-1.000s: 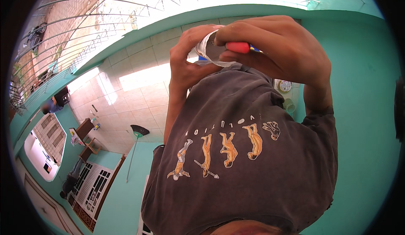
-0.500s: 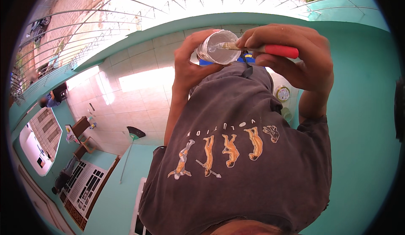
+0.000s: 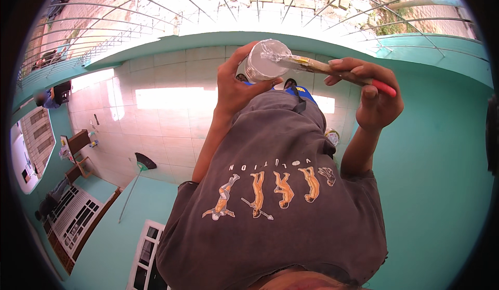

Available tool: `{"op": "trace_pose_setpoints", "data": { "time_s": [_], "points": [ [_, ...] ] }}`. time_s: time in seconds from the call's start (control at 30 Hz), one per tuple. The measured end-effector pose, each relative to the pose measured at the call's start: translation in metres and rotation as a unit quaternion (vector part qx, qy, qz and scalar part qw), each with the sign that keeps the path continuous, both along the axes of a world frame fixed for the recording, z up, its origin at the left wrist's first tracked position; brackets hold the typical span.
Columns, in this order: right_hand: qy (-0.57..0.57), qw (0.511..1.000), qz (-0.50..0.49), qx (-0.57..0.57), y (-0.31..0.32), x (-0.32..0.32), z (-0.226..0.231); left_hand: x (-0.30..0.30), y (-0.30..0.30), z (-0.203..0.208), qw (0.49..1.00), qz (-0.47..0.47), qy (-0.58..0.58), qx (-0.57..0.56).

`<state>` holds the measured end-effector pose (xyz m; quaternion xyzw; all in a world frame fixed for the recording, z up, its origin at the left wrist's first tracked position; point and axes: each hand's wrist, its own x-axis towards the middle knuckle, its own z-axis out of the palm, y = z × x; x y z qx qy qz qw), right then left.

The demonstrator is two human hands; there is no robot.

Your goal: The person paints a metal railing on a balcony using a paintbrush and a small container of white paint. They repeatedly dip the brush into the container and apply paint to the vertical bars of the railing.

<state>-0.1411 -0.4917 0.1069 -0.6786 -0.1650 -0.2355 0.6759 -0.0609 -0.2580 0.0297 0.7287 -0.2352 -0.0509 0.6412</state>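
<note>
1. Head view: a white cup (image 3: pixel 261 67) is held up in front of the person's waist, its mouth showing; the left hand (image 3: pixel 232 82) wraps it from the left, thumb along the near side.
2. A paintbrush (image 3: pixel 315 66) reaches in from the right, its pale-smeared bristles at the cup's mouth.
3. The right hand (image 3: pixel 375 88) pinches the handle between its fingers, ahead of the red end.
4. Since half a second ago, that hand has shifted right, away from the cup, and more of the brush shows. I judge the bristles are coming out of the cup, wet.
5. Beyond are the dark shirt (image 3: pixel 273 147), blue shorts (image 3: pixel 307 94), a round tin (image 3: pixel 331 136) at right on the tiled floor (image 3: pixel 174 126), and a broom (image 3: pixel 146 161) at left.
</note>
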Motion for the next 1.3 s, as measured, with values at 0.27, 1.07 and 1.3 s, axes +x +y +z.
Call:
{"op": "trace_pose_setpoints", "data": {
  "time_s": [0.27,1.07,1.3],
  "points": [
    [-0.024,0.998,-0.051,0.042,0.005,-0.004,-0.014,0.003,0.002,0.001,0.999,0.033,-0.016,-0.008],
    [-0.012,0.998,-0.064,0.014,0.011,0.001,-0.013,0.008,0.011,0.010,0.999,0.032,-0.001,0.013],
    [-0.028,0.998,-0.055,0.021,0.014,0.003,-0.013,0.008,0.012,0.007,0.999,0.035,-0.011,0.005]
  ]
}}
